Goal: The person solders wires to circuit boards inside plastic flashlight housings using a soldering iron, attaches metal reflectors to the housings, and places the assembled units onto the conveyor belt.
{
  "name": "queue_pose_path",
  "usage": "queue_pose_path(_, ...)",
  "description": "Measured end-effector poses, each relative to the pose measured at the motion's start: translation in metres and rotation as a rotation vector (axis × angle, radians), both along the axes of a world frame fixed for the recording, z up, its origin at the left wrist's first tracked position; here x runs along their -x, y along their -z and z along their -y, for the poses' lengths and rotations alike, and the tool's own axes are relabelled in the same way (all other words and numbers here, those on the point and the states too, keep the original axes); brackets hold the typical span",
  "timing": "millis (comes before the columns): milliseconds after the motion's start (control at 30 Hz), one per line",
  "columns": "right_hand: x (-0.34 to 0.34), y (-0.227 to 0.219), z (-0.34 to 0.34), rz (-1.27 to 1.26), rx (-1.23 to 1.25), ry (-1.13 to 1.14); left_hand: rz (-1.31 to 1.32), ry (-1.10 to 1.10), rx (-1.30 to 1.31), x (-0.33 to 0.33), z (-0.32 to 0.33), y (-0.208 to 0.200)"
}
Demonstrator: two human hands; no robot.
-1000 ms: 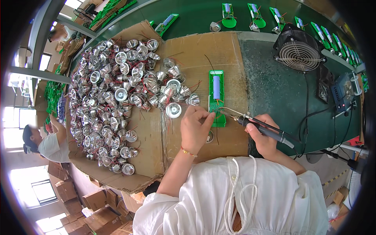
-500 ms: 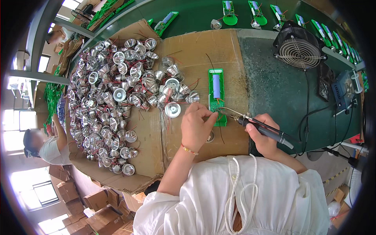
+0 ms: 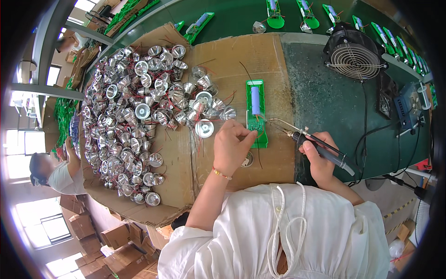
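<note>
A green plastic housing (image 3: 262, 139) lies on cardboard in front of me, with a blue cylindrical battery (image 3: 255, 100) and a small green circuit board (image 3: 255, 124) in it. At the board's near end my left hand (image 3: 231, 146) pinches a thin black wire (image 3: 260, 156), whose loose end trails toward me. My right hand (image 3: 320, 158) grips a soldering iron (image 3: 320, 152) with a thin metal feed tube along it. Its tip points left, just right of the board and apart from it. A round silvery part (image 3: 248, 160) lies partly hidden by my left hand.
Many shiny reflector cups (image 3: 141, 111) with red and black wires fill a cardboard tray (image 3: 179, 162) at left. A black fan (image 3: 355, 60) and a blue soldering station (image 3: 409, 109) stand at right. More green housings (image 3: 275, 18) line the far side. Another person (image 3: 65, 174) works at far left.
The soldering iron has drawn back to the right, off the circuit board, uncovering it. My left hand keeps its pinch nearly in place. The housing has shifted slightly.
</note>
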State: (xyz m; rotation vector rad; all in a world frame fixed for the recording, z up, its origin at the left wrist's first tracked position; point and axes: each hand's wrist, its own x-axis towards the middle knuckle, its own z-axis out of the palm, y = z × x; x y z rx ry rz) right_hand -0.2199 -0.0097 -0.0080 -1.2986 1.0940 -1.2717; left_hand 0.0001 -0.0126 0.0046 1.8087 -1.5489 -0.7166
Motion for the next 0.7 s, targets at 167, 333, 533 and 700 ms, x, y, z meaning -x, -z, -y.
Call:
queue_pose_path(167,0.006,0.002,0.002,-0.005,-0.025,0.025,0.062,0.077,0.065,-0.004,-0.002,0.004)
queue_pose_path(333,0.017,0.007,0.01,0.0,-0.046,0.055,-0.204,-0.2,-0.065,0.0,-0.009,-0.015)
queue_pose_path(533,0.029,0.011,0.024,-0.023,-0.081,0.081,0.297,0.153,0.013,-0.004,0.045,-0.009)
queue_pose_path(700,0.036,0.013,0.026,-0.019,-0.11,0.094,0.374,0.025,0.109,-0.029,0.177,-0.01)
